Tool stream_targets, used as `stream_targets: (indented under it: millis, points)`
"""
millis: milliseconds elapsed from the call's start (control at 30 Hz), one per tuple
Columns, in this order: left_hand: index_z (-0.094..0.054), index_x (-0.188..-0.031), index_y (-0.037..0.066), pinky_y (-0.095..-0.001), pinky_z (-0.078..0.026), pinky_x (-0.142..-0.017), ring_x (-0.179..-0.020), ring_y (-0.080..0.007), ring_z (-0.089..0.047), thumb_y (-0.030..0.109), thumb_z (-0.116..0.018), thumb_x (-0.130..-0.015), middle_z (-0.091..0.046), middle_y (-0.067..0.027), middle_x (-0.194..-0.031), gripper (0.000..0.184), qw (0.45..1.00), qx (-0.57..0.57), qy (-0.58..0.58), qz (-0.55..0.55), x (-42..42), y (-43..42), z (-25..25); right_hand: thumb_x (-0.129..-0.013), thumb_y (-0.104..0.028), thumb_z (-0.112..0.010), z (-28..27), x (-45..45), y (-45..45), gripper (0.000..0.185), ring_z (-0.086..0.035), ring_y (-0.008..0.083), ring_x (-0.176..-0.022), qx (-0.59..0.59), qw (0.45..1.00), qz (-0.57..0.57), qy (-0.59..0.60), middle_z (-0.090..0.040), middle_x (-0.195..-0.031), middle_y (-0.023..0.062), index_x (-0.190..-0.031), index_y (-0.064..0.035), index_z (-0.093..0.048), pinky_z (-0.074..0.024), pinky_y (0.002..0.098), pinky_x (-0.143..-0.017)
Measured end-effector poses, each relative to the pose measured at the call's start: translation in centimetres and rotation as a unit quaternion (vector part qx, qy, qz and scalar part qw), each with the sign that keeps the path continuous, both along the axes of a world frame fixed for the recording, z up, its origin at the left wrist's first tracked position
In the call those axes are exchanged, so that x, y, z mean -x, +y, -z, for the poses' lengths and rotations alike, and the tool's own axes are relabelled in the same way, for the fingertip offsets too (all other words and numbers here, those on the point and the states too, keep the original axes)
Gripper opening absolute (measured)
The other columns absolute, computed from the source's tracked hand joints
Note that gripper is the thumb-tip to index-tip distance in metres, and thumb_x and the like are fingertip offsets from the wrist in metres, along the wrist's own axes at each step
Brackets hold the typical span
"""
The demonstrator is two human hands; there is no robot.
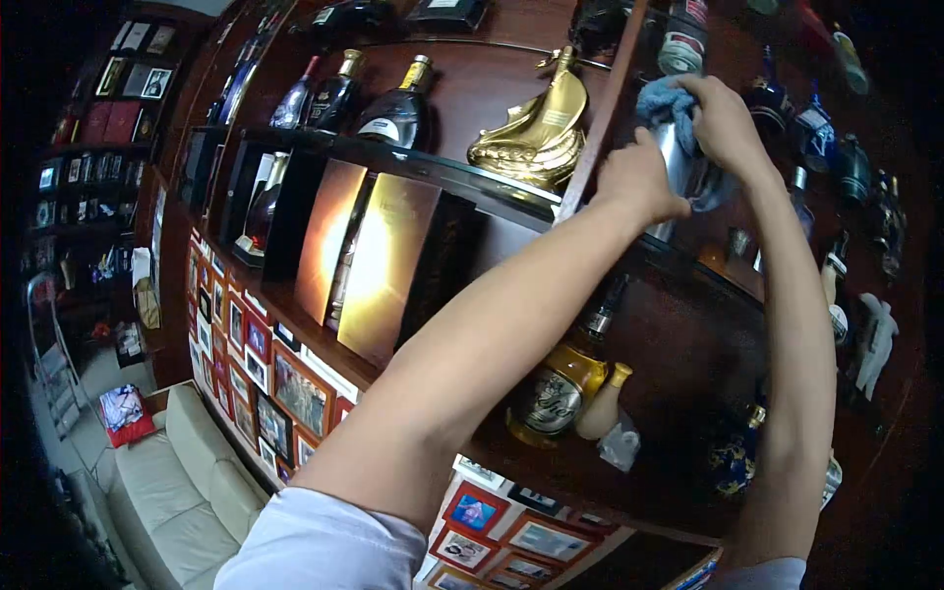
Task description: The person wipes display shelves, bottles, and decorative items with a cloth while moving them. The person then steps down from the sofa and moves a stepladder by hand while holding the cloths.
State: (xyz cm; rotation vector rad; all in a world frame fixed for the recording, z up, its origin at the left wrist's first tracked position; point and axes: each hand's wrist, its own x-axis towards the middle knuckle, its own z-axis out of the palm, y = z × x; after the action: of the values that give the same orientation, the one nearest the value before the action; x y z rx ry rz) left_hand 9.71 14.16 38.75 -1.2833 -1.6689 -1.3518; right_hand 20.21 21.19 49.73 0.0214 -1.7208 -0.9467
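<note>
Where both hands meet (head view): left hand [639,184] clasps a silvery cylindrical vessel [673,157]; right hand [726,128] pinches a blue cloth [666,101] against its upper end.
Vessel: between the two hands, its lower part beside the left fingers.
Left of the grip: gold ship-shaped bottle [536,128], upright.
Above the grip: bottle with a red-and-white label [682,41].
Below the grip: amber liquor bottle [553,395] beside a pale narrow-necked vase [602,408].
</note>
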Motion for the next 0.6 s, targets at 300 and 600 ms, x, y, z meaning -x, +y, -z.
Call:
stream_targets:
  millis: [300,600]
  points:
    - [-0.031,-0.139,-0.011,-0.0402,-0.054,-0.098,-0.114,-0.0387,-0.064,0.042,-0.091,-0.064,-0.063,-0.0270,-0.122,0.110,1.000,-0.001,0.004,0.019,0.2,0.4,-0.1,-0.093,-0.003,-0.047,-1.4,-3.7,2.4,0.037,-0.069,0.0284,-0.097,0.276,0.950,-0.093,0.117,-0.071,-0.110,0.0156,-0.126,-0.0054,-0.065,-0.0524,0.0362,-0.087]
    - [-0.029,-0.145,-0.011,-0.0407,-0.054,-0.098,-0.116,-0.0379,-0.064,0.047,-0.092,-0.061,-0.062,-0.0276,-0.129,0.120,1.000,0.025,0.005,0.001,0.6,0.8,-0.5,-0.099,-0.006,-0.049,2.5,-3.9,2.2,0.033,-0.068,0.0174,-0.092,0.556,0.778,-0.281,-0.085,-0.071,-0.105,0.0077,-0.128,-0.0074,-0.064,-0.0581,0.0348,-0.082]
